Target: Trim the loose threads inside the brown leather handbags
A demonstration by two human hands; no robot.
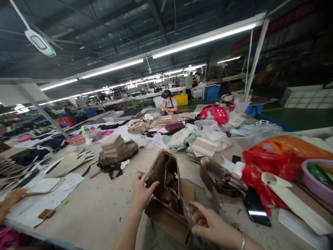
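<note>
A brown handbag [168, 217] stands on the table in front of me, its top gaping and its inner compartments showing. My left hand [143, 191] grips the bag's left upper edge, thumb inside and fingers outside. To the right of the bag, my right hand [209, 220] has curled fingers around a strip of clear plastic film [188, 211] hanging along the bag's side; its index finger points toward the bag. A metal clasp [139, 172] shows just beyond my left hand. Beyond my right hand lies a brown strap [215, 173], looped and partly wrapped in plastic.
A black phone [257, 206] lies at right, near red plastic bags [267, 166] and a purple basin [318, 177]. Stacked brown pieces [114, 149] sit at left. Another person's hand [13, 199] rests at the far left; a co-worker [168, 104] sits across the table.
</note>
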